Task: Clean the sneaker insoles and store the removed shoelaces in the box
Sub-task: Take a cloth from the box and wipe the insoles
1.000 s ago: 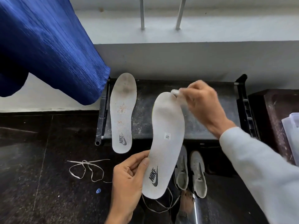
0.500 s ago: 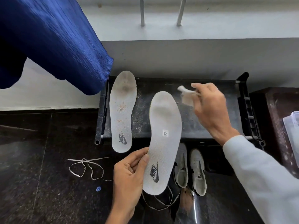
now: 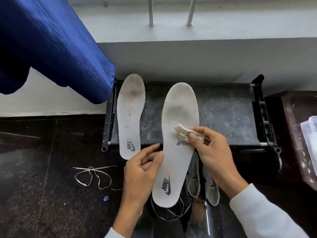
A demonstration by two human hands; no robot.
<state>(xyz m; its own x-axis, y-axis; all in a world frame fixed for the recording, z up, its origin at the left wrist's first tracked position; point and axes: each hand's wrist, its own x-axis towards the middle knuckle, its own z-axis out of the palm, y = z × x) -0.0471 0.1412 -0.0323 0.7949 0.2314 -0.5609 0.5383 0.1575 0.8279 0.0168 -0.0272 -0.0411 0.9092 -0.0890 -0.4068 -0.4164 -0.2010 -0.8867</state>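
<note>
Head view: the bench (image 3: 223, 114) lies beyond the fingers (image 3: 199, 131), with the box (image 3: 310, 134) well to their right. The held insole (image 3: 178, 160) stands between both hands. The left hand (image 3: 142, 170) curls round its edge near the heel. The right hand (image 3: 212, 152) pinches a cloth wad (image 3: 181, 133) against its middle. Wiping well likely needs firm toe-to-heel strokes, braced from behind. Open floor lies left of the fingers, around the loose shoelace (image 3: 92, 176).

Blue pleated curtain (image 3: 51, 48) upper left, black rack (image 3: 223, 114), small blue cap (image 3: 106, 198) on dark floor (image 3: 42, 169)
</note>
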